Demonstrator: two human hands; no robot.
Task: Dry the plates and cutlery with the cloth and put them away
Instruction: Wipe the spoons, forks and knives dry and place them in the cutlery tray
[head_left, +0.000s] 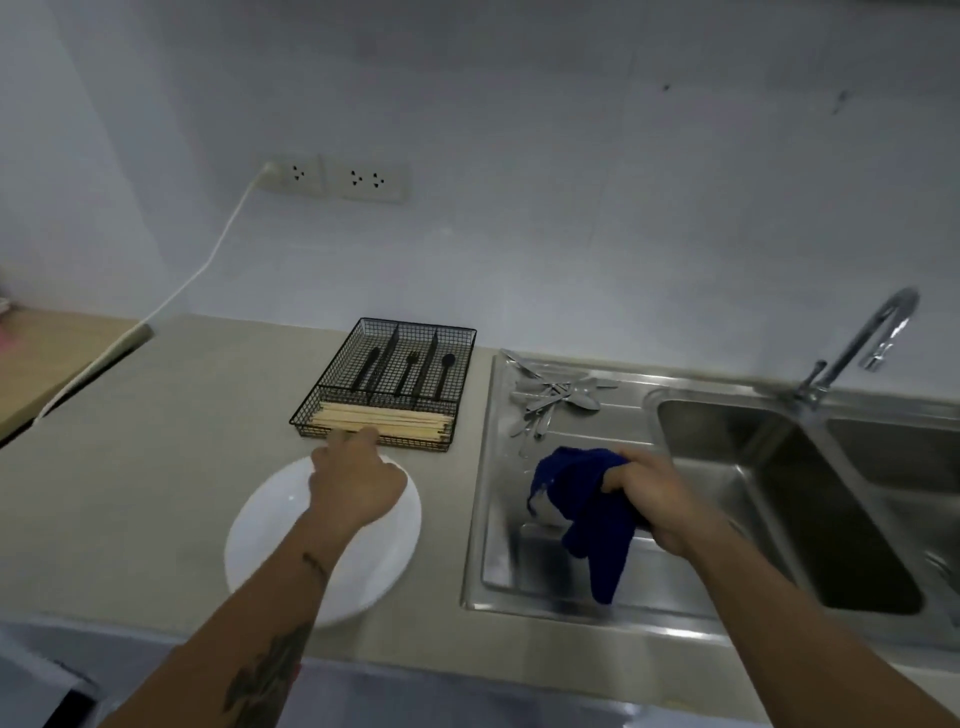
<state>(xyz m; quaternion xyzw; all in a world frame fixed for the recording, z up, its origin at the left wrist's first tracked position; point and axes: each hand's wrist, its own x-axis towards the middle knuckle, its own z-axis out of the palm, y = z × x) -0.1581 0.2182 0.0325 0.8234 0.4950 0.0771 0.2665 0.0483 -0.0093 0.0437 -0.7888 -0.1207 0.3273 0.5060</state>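
Note:
A white plate lies flat on the grey counter, left of the sink. My left hand is over the plate's far rim with its fingers curled away from me and one finger reaching toward the cutlery tray; whether it grips the rim is hidden. My right hand grips a dark blue cloth above the steel drainboard. A small white patch shows under the cloth; I cannot tell what it is. Several wet steel spoons and forks lie in a heap at the back of the drainboard.
A black wire cutlery tray behind the plate holds black cutlery and wooden chopsticks. The sink basin and tap are at the right. A white cable runs from the wall sockets down across the counter's left.

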